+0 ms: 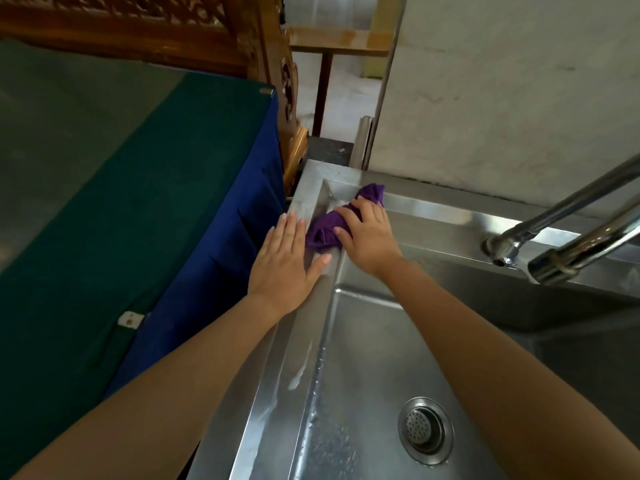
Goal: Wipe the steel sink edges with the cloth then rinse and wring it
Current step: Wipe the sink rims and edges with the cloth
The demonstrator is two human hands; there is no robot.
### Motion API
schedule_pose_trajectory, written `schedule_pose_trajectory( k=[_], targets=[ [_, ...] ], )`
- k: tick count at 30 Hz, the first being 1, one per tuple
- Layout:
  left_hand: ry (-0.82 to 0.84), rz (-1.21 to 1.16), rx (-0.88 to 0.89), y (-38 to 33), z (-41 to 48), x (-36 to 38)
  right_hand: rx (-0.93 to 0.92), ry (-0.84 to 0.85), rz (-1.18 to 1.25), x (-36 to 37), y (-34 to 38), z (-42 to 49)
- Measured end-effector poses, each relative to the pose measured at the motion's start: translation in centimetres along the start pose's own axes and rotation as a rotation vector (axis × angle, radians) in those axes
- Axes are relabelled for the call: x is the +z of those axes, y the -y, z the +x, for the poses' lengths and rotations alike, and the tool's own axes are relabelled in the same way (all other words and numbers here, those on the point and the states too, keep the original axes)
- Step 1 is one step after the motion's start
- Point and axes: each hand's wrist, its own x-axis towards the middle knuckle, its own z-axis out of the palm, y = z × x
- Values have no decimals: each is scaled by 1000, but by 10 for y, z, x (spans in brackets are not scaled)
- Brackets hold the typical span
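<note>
Steel sink [363, 341], left rim wet and streaked. Left hand [282, 263] flat on that rim, fingers [291, 226] straight and close together. Right hand [369, 233] beside it, fingers slightly spread, pressing purple cloth [323, 232] onto the rim's far left corner.

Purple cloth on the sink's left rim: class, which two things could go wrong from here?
The left hand lies flat on the wet-looking rim beside the purple cloth; it might slip. The right hand presses the cloth near the blue fabric, so water could be pushed onto it.
</note>
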Motion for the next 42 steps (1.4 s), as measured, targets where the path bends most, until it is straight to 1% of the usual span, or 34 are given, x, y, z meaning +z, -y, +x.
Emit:
schedule_pose_trajectory(
  k=[3,7,8,10,12,14,17,19,20,22,24,26,30,33,37,40,42],
  targets=[
    [-8,-17,-13,0,-7,1,11,-107,22,0,11,-6],
    [-33,-29,-11,0,-9,1,34,-143,-109,-11,17,-6],
    [-35,-34,-9,0,-9,1,65,-175,-95,-17,16,-2],
    [-36,-49,-8,0,-10,0,197,-280,-31,-29,12,11],
    [-31,-42,-1,0,-9,0,311,-363,-53,-37,9,32],
    [-40,-26,7,1,-9,1,318,-324,-62,-34,8,51],
    [-58,-22,7,1,-9,2,153,-235,-13,-14,2,55],
    [-62,-20,8,0,-9,2,49,-241,-41,-2,-3,47],
    [-63,-22,10,0,-9,2,26,-238,-60,1,-4,43],
    [-55,-26,13,0,-9,2,23,-192,-95,6,0,36],
    [-58,-21,7,0,-9,2,61,-150,-127,10,9,32],
    [-60,-14,6,0,-8,2,110,-111,-115,13,17,28],
    [-41,-18,16,0,-9,2,134,-70,-60,17,27,16],
    [-29,-55,18,1,-9,-1,132,-88,6,21,38,0],
    [4,-44,27,4,-37,-3,103,-77,258,28,51,-28],
    [-25,21,15,6,-67,2,80,-162,395,29,54,-38],
    [-33,37,-5,9,-79,7,48,-230,408,28,54,-33]
  ],
)
